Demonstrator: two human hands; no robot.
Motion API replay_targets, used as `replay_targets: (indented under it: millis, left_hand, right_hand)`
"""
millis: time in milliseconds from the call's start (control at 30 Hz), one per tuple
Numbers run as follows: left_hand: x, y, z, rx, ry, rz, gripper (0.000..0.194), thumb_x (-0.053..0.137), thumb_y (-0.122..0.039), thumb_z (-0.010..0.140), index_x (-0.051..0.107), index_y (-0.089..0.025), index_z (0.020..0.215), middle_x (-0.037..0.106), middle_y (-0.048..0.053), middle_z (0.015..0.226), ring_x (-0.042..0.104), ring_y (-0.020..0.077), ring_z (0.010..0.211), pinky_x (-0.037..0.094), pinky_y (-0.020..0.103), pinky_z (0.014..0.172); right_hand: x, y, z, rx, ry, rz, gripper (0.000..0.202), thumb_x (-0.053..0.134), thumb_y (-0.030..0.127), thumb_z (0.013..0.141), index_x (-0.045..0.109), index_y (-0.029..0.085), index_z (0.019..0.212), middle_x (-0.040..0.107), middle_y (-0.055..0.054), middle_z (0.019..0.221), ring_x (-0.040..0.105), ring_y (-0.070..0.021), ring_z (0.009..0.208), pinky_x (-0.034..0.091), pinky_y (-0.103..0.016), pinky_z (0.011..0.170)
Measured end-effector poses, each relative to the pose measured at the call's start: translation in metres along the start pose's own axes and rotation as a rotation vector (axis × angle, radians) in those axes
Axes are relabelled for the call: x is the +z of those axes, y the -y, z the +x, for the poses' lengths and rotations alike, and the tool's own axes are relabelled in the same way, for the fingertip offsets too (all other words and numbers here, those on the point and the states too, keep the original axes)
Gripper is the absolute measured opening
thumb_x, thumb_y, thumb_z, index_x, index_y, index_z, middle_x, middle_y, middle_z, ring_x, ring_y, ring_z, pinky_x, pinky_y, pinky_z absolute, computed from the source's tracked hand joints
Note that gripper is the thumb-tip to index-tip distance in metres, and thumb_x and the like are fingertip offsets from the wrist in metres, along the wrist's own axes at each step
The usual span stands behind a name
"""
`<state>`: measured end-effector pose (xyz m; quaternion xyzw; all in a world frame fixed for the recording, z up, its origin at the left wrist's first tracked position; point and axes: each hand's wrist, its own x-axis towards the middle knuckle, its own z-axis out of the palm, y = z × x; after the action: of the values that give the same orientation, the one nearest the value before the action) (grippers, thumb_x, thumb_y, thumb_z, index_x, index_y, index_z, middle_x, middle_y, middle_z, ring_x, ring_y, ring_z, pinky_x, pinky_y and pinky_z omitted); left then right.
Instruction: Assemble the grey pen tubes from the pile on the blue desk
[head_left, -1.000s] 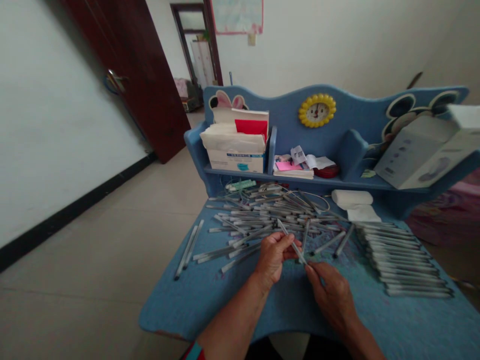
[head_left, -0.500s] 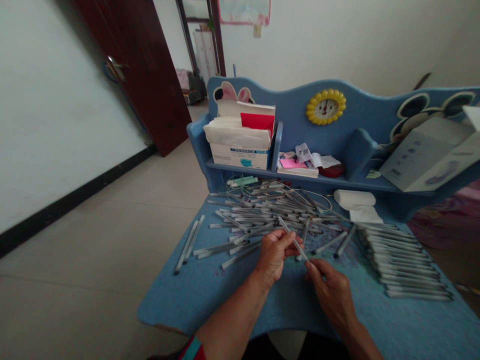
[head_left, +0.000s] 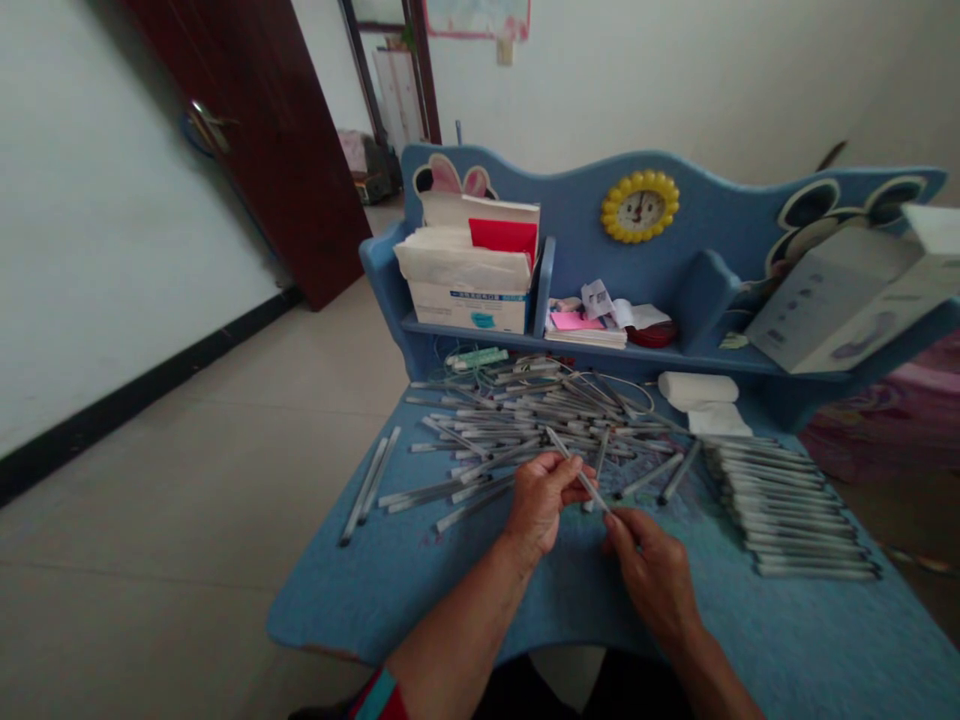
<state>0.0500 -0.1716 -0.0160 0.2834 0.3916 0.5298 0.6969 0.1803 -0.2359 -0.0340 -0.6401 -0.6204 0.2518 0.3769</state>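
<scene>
Between my two hands is one slim grey-white pen (head_left: 594,492), slanting from upper left to lower right. My left hand (head_left: 541,497) pinches it near the middle, thumb on top. At its lower right end, the fingers of my right hand (head_left: 651,565) are closed around it and hide the tip. Just beyond my hands lies a loose heap of similar pens (head_left: 517,425), pointing many ways. To the right, a neat stack of pens (head_left: 799,510) lies side by side, dark ends to the right. Two pens (head_left: 371,485) lie apart at the left edge.
The blue desk (head_left: 352,610) has a shelf at its back. On it stand a mask box (head_left: 469,303) with papers, a notepad (head_left: 585,337), and a white carton (head_left: 840,300). A paper roll (head_left: 697,388) lies behind the stack. A yellow flower clock (head_left: 640,206) hangs above.
The view has shifted slightly, so everything sits a little further left and up. Both hands keep their hold on the pen, with hardly any movement between them.
</scene>
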Motion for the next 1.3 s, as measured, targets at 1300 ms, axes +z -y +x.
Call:
replay_targets:
  millis: [1300]
  left_hand:
    - [0.0008,0.0078,0.001,0.03,-0.029,-0.018,0.028,0.07,-0.035,0.066,0.059,-0.01,0.071,0.066,0.008,0.071,0.062,0.0158,0.06,0.051,0.027,0.056]
  right_hand:
    - [0.0,0.0038,0.0005,0.19,-0.018,0.31,0.026,0.057,0.045,0.074,0.056,0.02,0.077,0.068,-0.003,0.064,0.064,-0.0192,0.059,0.048,-0.027,0.057]
